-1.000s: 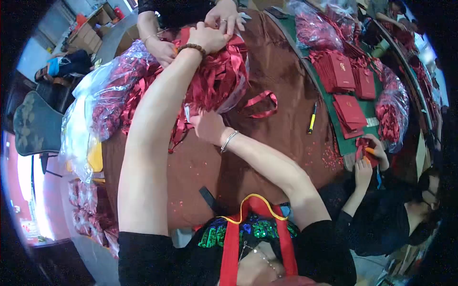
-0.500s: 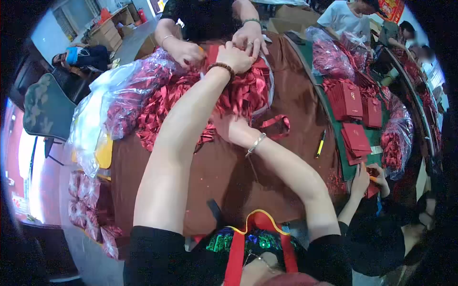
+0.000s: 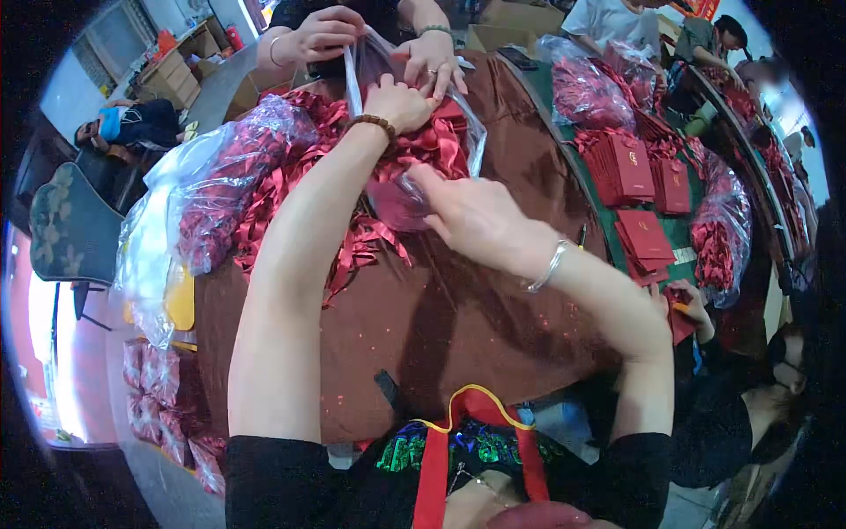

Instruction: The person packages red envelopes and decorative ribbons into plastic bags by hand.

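Note:
My left hand (image 3: 401,106), with a beaded bracelet, reaches into the mouth of a clear plastic bag (image 3: 476,145) of red ribbons (image 3: 436,150). Its fingers are curled down among the red contents, and what they grip is hidden. My right hand (image 3: 480,216), wearing a silver bangle, is slightly blurred at the bag's near side, its fingers closed on the plastic. Opposite me, a person's hand (image 3: 326,35) lifts the bag's edge. That person's other hand (image 3: 432,66) lies beside my left hand. Loose ribbon ends (image 3: 366,247) trail over the brown cloth.
Another plastic bag (image 3: 238,185) of red ribbons lies at left. On the green table at right are stacked red gift bags (image 3: 630,167), more red bags (image 3: 643,238) and a ribbon-filled plastic bag (image 3: 718,247). A co-worker's hands (image 3: 692,309) work at lower right. A chair (image 3: 70,225) stands left.
My right hand has come up and right from beneath my left arm to the bag's near side. The person opposite has raised the bag's edge. The whole view has shifted slightly.

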A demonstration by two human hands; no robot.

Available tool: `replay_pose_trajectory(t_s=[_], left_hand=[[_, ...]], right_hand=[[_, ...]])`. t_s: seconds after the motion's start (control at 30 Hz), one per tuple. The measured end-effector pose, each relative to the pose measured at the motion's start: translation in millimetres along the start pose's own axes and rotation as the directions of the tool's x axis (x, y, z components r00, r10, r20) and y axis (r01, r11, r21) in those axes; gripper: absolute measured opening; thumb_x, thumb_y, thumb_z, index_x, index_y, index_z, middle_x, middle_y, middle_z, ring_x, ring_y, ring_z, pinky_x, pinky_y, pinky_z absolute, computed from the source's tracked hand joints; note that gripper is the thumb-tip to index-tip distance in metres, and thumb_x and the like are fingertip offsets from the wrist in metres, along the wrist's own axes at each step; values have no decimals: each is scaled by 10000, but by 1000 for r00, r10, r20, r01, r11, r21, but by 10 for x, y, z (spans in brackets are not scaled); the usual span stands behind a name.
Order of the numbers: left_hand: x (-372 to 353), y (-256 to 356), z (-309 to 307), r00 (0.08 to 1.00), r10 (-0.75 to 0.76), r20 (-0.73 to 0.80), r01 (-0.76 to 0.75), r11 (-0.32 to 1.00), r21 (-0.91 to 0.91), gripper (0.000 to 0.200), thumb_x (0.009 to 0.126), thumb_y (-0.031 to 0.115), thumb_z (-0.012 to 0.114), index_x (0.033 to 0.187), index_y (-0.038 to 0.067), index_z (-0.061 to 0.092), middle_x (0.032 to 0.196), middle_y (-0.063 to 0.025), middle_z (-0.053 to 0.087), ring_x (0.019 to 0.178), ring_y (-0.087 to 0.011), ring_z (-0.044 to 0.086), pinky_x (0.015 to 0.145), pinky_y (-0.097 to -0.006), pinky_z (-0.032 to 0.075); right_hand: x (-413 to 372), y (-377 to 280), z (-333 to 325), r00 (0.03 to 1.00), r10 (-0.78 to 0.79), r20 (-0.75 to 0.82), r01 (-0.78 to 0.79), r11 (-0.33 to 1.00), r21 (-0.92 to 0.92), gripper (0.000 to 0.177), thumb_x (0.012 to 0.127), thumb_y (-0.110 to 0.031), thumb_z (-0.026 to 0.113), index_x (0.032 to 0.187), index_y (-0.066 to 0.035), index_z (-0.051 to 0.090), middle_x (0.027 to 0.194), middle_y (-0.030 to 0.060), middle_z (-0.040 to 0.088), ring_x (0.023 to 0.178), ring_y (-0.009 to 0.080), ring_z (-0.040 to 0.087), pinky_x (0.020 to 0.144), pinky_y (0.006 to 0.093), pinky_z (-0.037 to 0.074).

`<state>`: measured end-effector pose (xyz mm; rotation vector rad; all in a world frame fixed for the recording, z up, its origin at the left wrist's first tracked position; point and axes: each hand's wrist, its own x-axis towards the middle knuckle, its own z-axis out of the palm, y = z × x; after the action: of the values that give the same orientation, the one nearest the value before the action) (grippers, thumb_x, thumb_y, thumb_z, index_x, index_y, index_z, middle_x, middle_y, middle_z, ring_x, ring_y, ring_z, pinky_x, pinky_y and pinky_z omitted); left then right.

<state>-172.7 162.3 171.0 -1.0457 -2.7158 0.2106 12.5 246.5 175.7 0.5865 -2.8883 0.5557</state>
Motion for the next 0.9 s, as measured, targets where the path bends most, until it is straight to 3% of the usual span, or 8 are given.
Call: replay_pose_trajectory(t_s=[0.2,0.27,0.4,0.43,0.53,0.67,0.8,0.9], left_hand=[[248,-158,271,987,7,163,-12,999,30,472,868,450,262,1242,207,418,1202,-138,493,1143,-396,371,907,-549,285],[290,-240,424,987,159,7,-158,979,130,312,849,185,348,1129,115,466,952,-184,588,841,-350,589,753,-587,388],[378,-406,441,926,360,115,-356,933,-54,303,850,165,363,1141,134,442,1048,-176,554,961,-359,546,748,-589,381],[209,-271,91,908,248,338,-260,965,-8,497,864,451,284,1253,165,400,1292,-162,397,1170,-415,357,941,-537,255],[319,-416,362,951,102,292,-11,955,-297,753,755,690,294,1325,198,312,1362,-170,282,1235,-413,243,1005,-505,176],[246,-310,266,944,-76,320,152,964,-220,635,831,621,209,1349,257,255,1358,-160,295,1238,-419,232,1015,-501,121],[102,-180,-1,923,-55,381,173,943,-284,907,707,779,208,1351,143,264,1375,-165,260,1258,-418,175,1029,-483,94],[24,-114,-69,926,-135,352,253,915,-315,946,694,786,257,1325,82,308,1345,-204,291,1267,-390,183,1020,-497,114]], right_hand=[[-157,282,-170,988,-127,-85,126,992,-21,421,747,-206,603,1110,-96,421,776,136,588,757,317,578,644,415,463],[-183,261,-238,999,-13,-40,9,997,-82,394,744,-219,604,1081,-93,442,790,129,590,760,301,577,641,416,464],[-154,422,-333,986,53,158,9,930,-369,352,700,-279,636,959,-67,528,825,114,592,776,309,559,655,417,459],[-162,530,-337,978,34,207,30,954,-298,346,687,-291,644,931,-68,544,836,116,591,814,306,551,678,415,455],[-184,560,-403,950,75,302,11,962,-272,336,671,-305,652,898,-74,563,856,115,591,882,292,534,720,407,445],[-197,568,-464,920,-139,367,296,861,-413,333,681,-311,642,910,-85,559,871,105,590,925,267,525,727,401,439],[-147,573,-415,861,-203,467,318,931,-181,298,669,-259,657,898,-95,559,855,82,581,907,227,539,659,400,458],[-186,759,-306,902,-205,380,352,857,-376,248,642,-197,651,858,-106,570,780,49,577,847,228,545,648,372,476]])
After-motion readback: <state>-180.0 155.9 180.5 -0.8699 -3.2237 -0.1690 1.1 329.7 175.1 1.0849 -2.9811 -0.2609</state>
